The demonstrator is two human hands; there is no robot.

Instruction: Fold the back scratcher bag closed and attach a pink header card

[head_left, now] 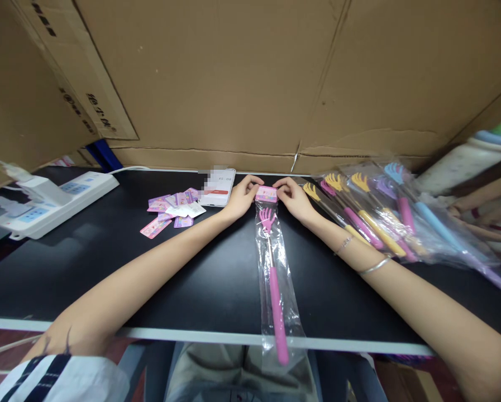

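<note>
A pink back scratcher (277,301) lies lengthwise in a clear plastic bag (290,290), its handle end reaching over the table's front edge. At the bag's top end sits a small pink printed card (266,193). My left hand (244,196) pinches the card's left edge between thumb and fingertips. Its right edge is pinched the same way by my right hand (294,196). Whether the card is folded over the bag or only lies against it, I cannot tell. Left of my left hand is a loose pile of similar pink and purple cards (172,209).
Several bagged back scratchers (370,223) in yellow, pink, blue and purple lie at the right. A phone (219,192) rests beside the card pile. A white power strip (61,201) with plugs occupies the left. Cardboard (233,72) walls the back; a bottle (463,156) stands far right.
</note>
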